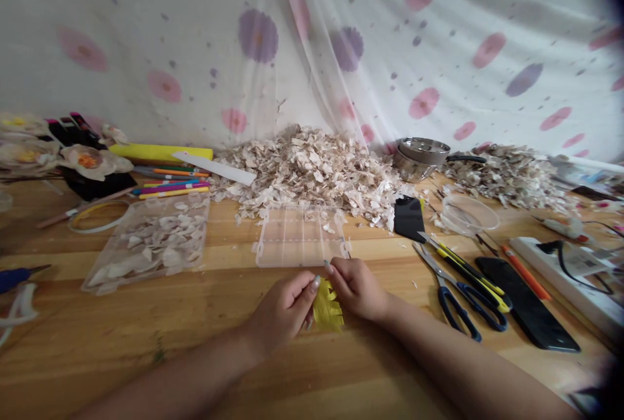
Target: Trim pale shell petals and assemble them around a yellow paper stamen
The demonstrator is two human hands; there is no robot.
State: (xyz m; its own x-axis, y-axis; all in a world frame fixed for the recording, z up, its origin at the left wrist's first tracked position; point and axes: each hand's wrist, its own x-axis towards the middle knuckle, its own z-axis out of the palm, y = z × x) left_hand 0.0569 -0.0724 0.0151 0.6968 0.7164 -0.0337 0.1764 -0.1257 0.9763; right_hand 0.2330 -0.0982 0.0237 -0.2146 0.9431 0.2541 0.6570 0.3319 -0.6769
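Observation:
My left hand [283, 309] and my right hand [357, 288] meet low over the wooden table [121, 335], both closed on a small yellow fringed piece of paper [327, 308] between them. The fingers of each hand pinch its upper edge. Its cut strips hang down toward me. Just beyond the hands lies a clear plastic compartment box [299, 235], open and mostly bare.
A second clear tray [151, 241] of pale shell flakes lies at the left. Big heaps of flakes [312, 170] line the back. Scissors [458, 293], a black phone [526, 303], a power strip [570, 277], a metal pot [419, 157] and coloured pens [170, 186] surround them.

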